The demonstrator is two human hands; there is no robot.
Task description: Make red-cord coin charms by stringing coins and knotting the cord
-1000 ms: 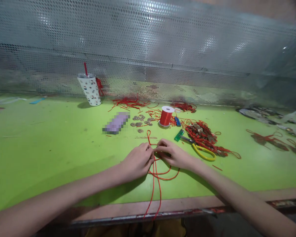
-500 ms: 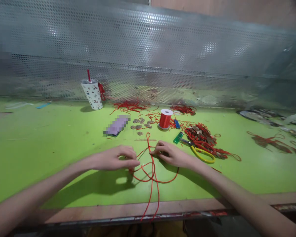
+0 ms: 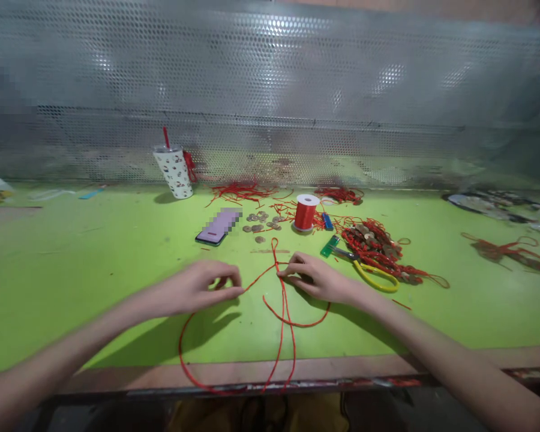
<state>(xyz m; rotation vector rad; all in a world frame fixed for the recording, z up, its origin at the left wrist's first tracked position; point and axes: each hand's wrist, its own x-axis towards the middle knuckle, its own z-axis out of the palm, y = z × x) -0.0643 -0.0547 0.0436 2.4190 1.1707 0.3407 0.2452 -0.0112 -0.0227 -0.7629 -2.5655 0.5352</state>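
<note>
A red cord (image 3: 282,306) lies on the green tabletop with a small loop at its top and two long strands hanging toward the front edge. My left hand (image 3: 213,288) pinches one side strand and draws it taut to the left; the rest of that strand curves down past the table edge. Just below the loop, my right hand (image 3: 312,277) is closed on the cord, thumb and fingers together at the crossing. Another strand curls under my right hand, its free end lying left of the two long strands.
Beyond my hands are loose coins (image 3: 260,223), a phone (image 3: 220,227) and a red thread spool (image 3: 306,213). Right of them lie a green lighter (image 3: 330,245), yellow-handled scissors (image 3: 377,279) and a heap of corded coins (image 3: 371,243). A patterned tumbler (image 3: 174,173) stands before the perforated metal screen (image 3: 270,90).
My left hand has moved left, pulling its strand straighter and out of the curls over the middle. My right hand keeps its hold by the crossing. The view has shifted slightly.
</note>
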